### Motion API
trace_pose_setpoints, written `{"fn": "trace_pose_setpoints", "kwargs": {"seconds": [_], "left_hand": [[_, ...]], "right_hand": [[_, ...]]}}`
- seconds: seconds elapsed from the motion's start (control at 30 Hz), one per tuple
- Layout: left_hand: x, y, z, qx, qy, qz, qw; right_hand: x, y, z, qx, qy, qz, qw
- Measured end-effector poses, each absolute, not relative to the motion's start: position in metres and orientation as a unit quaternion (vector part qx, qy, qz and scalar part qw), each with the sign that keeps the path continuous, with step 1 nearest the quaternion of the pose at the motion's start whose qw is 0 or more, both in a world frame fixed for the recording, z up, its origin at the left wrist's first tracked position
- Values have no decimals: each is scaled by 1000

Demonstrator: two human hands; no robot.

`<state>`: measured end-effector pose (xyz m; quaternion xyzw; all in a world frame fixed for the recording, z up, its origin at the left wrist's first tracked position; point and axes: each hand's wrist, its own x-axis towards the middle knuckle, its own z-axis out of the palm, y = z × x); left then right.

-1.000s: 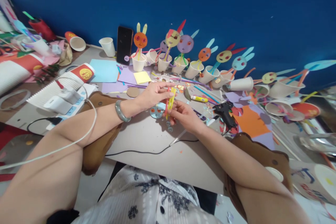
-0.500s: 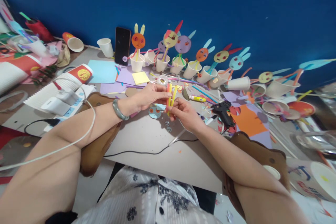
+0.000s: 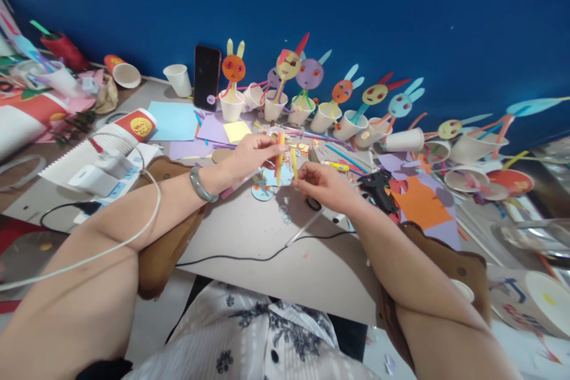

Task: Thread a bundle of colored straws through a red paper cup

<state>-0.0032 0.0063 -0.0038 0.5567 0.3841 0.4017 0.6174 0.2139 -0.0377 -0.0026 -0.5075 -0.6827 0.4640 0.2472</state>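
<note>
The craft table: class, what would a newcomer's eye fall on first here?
Probably the bright paper rabbit faces, lined up in white cups before the blue wall. Next, at the centre, the left hand holding red and yellow strips and the right hand holding a yellow strip.

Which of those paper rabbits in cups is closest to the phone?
The orange-faced rabbit with pale yellow ears, just right of the phone; the other orange-faced rabbit has light blue ears.

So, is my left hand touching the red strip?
Touching: the head view shows your left hand pinching the red strip between thumb and fingers.
</note>
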Motion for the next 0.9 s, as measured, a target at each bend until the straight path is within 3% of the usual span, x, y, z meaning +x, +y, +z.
{"fn": "trace_pose_setpoints", "kwargs": {"seconds": [0.2, 0.37, 0.43, 0.9], "left_hand": [[-8, 14, -10, 662, 393, 411, 488], [-7, 8, -15, 728, 342, 267, 531], [-7, 5, -15, 748, 308, 238, 538], [4, 5, -24, 788, 262, 210, 516]], "right_hand": [[256, -18, 19, -615, -769, 124, 121], [267, -11, 14, -685, -725, -26, -67], [264, -10, 10, -689, -715, -62, -100], [216, 29, -11, -638, -767, -69, -12]]}}
